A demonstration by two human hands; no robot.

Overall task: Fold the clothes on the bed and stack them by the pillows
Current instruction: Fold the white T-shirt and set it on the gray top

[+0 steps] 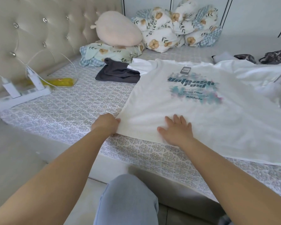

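Head view: white T-shirt [193,114] flat, collar toward pillows [113,51].

The white T-shirt [193,114] runs off the right edge, small print unreadable.

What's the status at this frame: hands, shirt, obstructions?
Left hand pinching the hem corner of the white printed cotton T-shirt; right hand flat on it. Shirt spread, unfolded. Folded dark grey garment by pillows. Nothing blocking.

Tufted beige headboard [39,30], perhaps wardrobe doors [199,4]
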